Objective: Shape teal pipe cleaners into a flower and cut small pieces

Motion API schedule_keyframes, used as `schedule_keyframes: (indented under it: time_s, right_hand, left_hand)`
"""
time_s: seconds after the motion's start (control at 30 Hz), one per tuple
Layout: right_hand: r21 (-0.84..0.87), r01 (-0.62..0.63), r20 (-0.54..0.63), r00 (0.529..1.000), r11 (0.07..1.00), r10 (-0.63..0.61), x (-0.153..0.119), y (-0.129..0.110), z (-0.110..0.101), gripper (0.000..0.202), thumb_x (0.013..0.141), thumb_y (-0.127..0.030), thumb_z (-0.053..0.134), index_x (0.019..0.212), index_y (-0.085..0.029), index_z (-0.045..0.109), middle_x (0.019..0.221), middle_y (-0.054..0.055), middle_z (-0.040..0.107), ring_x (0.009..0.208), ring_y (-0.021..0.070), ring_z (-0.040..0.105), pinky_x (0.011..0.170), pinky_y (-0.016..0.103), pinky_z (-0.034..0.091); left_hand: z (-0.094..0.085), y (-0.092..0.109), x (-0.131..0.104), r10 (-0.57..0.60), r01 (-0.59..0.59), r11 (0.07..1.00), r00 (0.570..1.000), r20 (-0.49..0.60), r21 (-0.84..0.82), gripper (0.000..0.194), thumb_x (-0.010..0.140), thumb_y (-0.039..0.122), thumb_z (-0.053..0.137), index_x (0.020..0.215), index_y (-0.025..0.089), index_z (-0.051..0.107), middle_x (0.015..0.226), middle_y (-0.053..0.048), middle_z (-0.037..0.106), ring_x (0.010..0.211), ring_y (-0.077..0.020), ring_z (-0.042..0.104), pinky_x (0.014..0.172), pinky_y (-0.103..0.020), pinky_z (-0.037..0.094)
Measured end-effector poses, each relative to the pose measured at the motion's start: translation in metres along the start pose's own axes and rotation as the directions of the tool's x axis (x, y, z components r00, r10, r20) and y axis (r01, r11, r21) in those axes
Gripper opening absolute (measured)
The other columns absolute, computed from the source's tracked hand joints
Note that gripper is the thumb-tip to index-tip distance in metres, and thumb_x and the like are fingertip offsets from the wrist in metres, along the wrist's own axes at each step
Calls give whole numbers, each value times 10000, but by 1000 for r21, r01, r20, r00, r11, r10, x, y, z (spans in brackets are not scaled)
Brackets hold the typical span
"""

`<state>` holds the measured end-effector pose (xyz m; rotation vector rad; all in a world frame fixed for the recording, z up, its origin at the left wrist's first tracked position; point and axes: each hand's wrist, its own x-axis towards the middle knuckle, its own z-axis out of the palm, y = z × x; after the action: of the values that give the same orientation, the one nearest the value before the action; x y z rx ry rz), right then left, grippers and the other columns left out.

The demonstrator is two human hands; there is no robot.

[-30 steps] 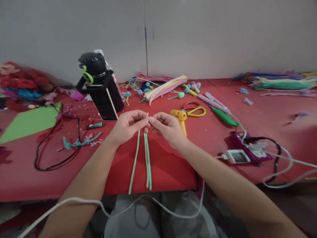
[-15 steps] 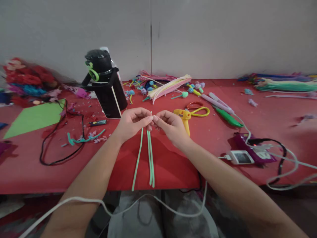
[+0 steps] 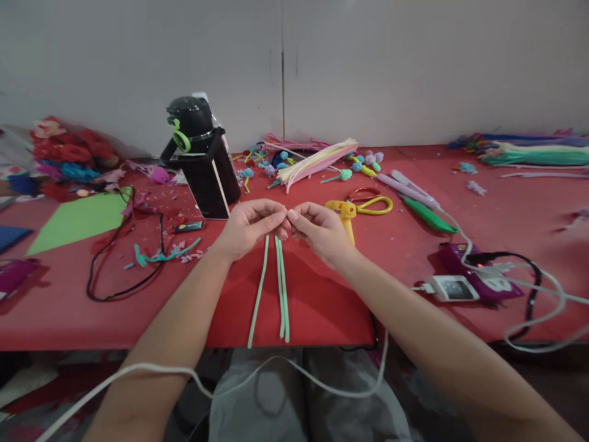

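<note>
My left hand point(image 3: 255, 226) and my right hand point(image 3: 319, 231) meet over the middle of the red table, thumbs and fingertips pinched close together. Whatever sits between the fingertips is too small and too covered to name. Just below the hands, three pale green pipe cleaners point(image 3: 260, 288) extend toward the table's front edge, one set apart on the left and two side by side. Their upper ends are hidden behind my fingers. Close behind my right hand lies a yellow glue gun point(image 3: 346, 212), partly covered by that hand.
A black bottle point(image 3: 191, 120) in a black holder point(image 3: 209, 184) stands behind my left hand. Pink and cream pipe cleaners point(image 3: 317, 162) lie at the back. Yellow-handled scissors point(image 3: 376, 206), a lilac hot iron-like tool point(image 3: 407, 189) and a purple power strip point(image 3: 501, 287) are on the right; a white cable point(image 3: 331, 393) crosses my lap.
The view has shifted slightly, moving the scene a little to the right. Both hands stay pinched together in the same place; a pale tip seen above the fingers earlier barely shows now.
</note>
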<state>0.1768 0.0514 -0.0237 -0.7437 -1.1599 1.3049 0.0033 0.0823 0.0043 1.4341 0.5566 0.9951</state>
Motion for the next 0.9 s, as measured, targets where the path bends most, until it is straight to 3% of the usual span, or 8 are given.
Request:
schedule_keyframes:
  time_s: [0.33, 0.53, 0.77, 0.9]
  right_hand:
    - [11, -23, 0, 1000, 1000, 23, -1, -2, 0, 360, 761, -516, 817, 797, -198, 652, 719, -7, 665, 641, 109, 584, 643, 264, 486]
    - [-1, 28, 18, 999, 1000, -28, -3, -8, 1, 321, 803, -509, 773, 836, -203, 681, 731, -6, 651, 641, 115, 573, 638, 273, 485]
    - [-254, 68, -4, 997, 965, -71, -6, -16, 2, 446, 767, -631, 757, 786, -200, 643, 644, -13, 597, 586, 123, 520, 565, 280, 444]
    - [-357, 107, 57, 994, 928, -92, -5, -11, 0, 490, 817, -680, 676, 771, -206, 561, 623, -30, 529, 562, 117, 458, 540, 281, 386]
  left_hand:
    - [-1, 1, 1, -24, 24, 1000, 1000, 18, -15, 219, 793, 312, 823, 885, 136, 731, 760, -40, 737, 628, -120, 688, 640, -239, 575]
    - [-5, -1, 2, 9, -5, 992, 1000, -30, 129, 256, 785, 343, 823, 842, 150, 667, 730, -13, 683, 610, -108, 642, 607, -233, 539]
    - [-6, 0, 2, 6, 9, 956, 999, -51, 293, 278, 764, 344, 828, 827, 163, 627, 708, 11, 630, 601, -101, 604, 595, -237, 514]
    - [-5, 5, 2, -42, 66, 931, 996, -74, 359, 331, 706, 353, 861, 837, 160, 627, 769, -5, 655, 658, -111, 627, 644, -248, 536]
